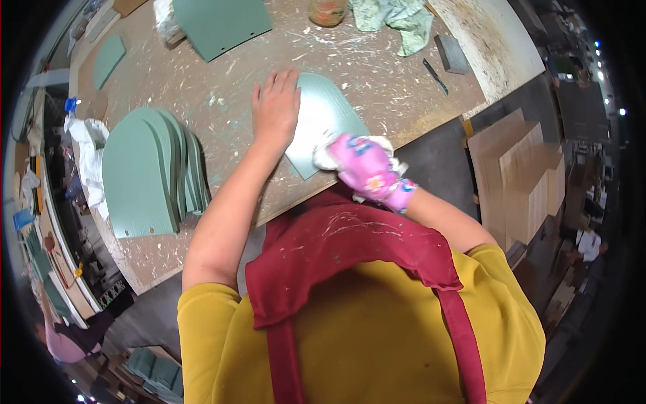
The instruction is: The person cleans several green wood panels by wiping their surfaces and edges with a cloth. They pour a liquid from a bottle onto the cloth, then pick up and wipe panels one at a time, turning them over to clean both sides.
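Lays the bare left hand (276,111) flat over the left edge of a pale green panel (316,101), with the fingers straight, slightly spread and pointed away from the body. Sets the right hand (367,165), in a pink patterned glove, at the near right part of the same panel. Has a bunched white cloth (326,156) at the front of the glove, against the panel. Cannot tell the exact set of the right fingers, partly hidden by the cloth and a little blurred

Has the panel lying on a scuffed brown workbench (383,81), near the front edge, with the rounded end turned away from the body and bright glare across the middle. Has to the left, well apart from the panel, a stack of green panels (138,175) with rounded ends, and beside the stack a crumpled white sheet (91,158). Shows farther back a green board (222,27) with small dark holes near one edge, a jar (328,10), a stained cloth (397,20), a grey block (451,54) and, near the block, a slim black tool (436,76). Wears a dark red apron (350,239) over a yellow shirt (377,337)
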Demonstrator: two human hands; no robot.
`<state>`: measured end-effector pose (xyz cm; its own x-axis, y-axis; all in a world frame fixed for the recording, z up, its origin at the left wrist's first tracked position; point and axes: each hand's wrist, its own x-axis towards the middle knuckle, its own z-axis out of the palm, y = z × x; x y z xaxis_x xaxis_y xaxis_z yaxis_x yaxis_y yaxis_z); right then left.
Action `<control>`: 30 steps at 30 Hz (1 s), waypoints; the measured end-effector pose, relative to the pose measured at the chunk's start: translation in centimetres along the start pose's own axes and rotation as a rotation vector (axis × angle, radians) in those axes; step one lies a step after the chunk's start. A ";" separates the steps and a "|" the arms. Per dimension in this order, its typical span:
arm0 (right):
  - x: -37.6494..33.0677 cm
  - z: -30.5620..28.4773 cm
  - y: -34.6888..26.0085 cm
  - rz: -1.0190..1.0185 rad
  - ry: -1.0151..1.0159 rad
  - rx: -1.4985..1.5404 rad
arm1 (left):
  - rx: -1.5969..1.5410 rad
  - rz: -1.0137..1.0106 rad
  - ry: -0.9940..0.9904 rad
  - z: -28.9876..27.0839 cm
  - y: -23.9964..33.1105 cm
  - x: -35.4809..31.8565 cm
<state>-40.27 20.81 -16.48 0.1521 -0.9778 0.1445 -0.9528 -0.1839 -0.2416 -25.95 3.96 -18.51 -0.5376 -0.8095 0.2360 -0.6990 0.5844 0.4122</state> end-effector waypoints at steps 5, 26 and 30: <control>0.3 -3.4 7.1 0.618 -0.142 0.169 | 0.003 0.031 -0.065 -0.9 -0.7 -0.1; 6.3 -2.5 14.2 0.656 0.252 1.212 | -0.034 0.346 -0.254 -2.5 5.3 -9.0; 6.1 -1.3 13.8 0.639 0.211 1.187 | 0.027 0.099 -0.232 -4.6 5.4 -8.2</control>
<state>-52.80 12.42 -17.70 -0.3711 -0.9098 -0.1858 -0.0280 0.2110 -0.9771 -23.15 13.52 -14.19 -0.6960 -0.7152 0.0642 -0.6481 0.6641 0.3726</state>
